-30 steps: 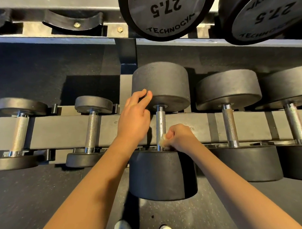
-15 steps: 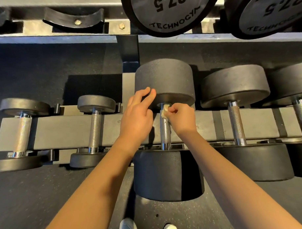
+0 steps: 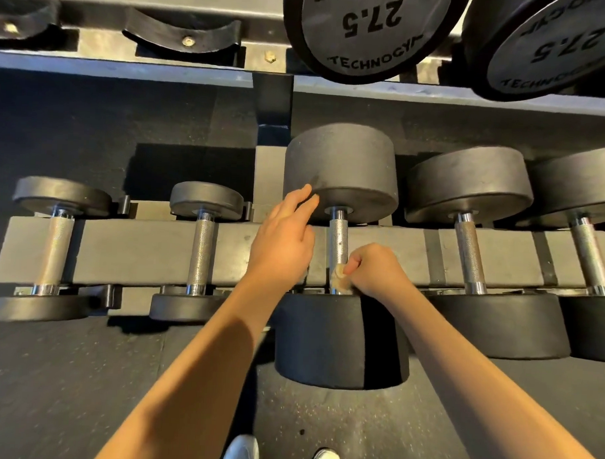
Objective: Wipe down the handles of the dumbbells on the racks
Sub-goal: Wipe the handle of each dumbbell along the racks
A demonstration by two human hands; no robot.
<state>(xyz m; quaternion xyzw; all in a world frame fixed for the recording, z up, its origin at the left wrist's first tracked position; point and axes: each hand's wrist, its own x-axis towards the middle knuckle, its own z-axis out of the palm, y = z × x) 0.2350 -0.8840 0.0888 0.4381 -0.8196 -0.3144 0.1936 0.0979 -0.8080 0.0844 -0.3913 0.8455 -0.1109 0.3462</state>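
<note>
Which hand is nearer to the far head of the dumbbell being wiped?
Left. The left hand rests its fingertips against the far head; the right hand pinches a cloth at the near end of the handle.

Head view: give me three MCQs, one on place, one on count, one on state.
1. Where on the centre handle is the cloth?
A. by the near head
B. mid-handle
C. off the handle

2. How many handles show on the lower rack?
A. three
B. five
C. seven

3. What is the left hand doing?
A. gripping a handle
B. fingers straight, touching the far head
C. holding the cloth

Answers:
1. A: the right hand pinches the cloth against the handle just above the near head.
2. B: two small dumbbells lie on the left, one in the centre and two on the right.
3. B: its fingertips lie on the far head's edge and hold nothing.
</note>
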